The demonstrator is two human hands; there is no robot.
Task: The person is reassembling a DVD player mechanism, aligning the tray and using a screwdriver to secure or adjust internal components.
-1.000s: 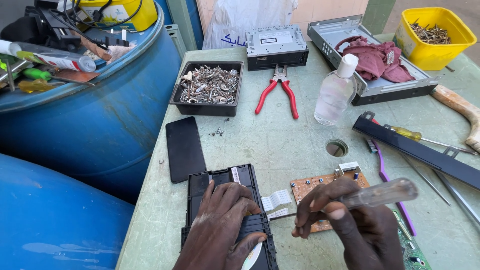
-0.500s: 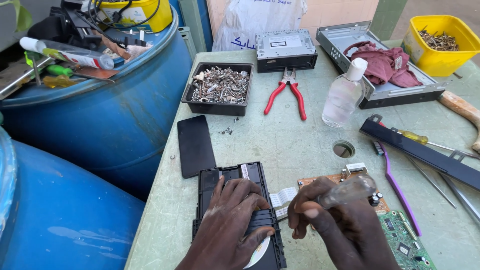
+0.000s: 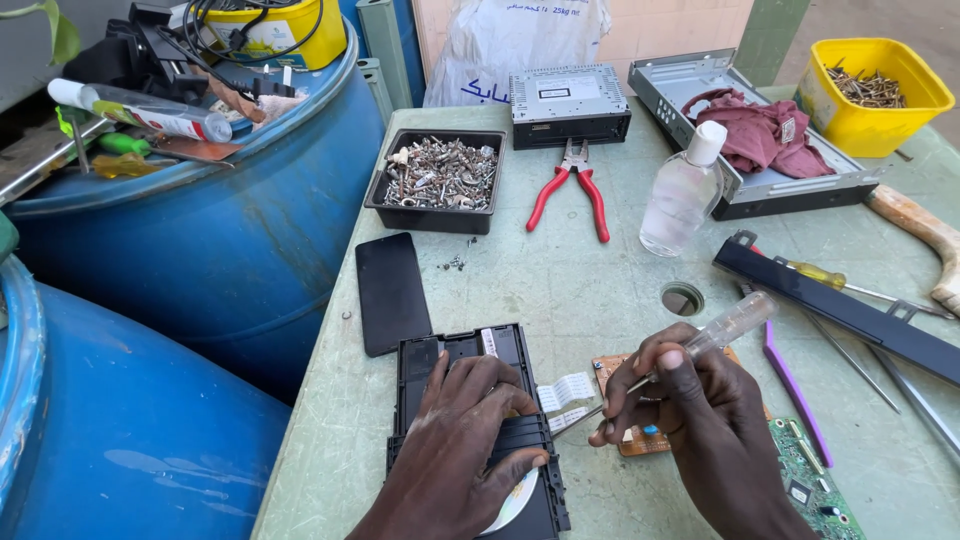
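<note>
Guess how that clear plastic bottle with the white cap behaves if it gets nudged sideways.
The clear bottle stands upright, tall for its narrow base, so it would probably tip rather than slide. It looks like thin plastic, likely light. Once down, its rounded body might roll toward the red-handled pliers lying beside it.

Counting what you are looking at on the bench

You are seeing two blue barrels, one pair of pliers, one clear bottle, one yellow tub, two circuit boards and one screw tray.
</note>
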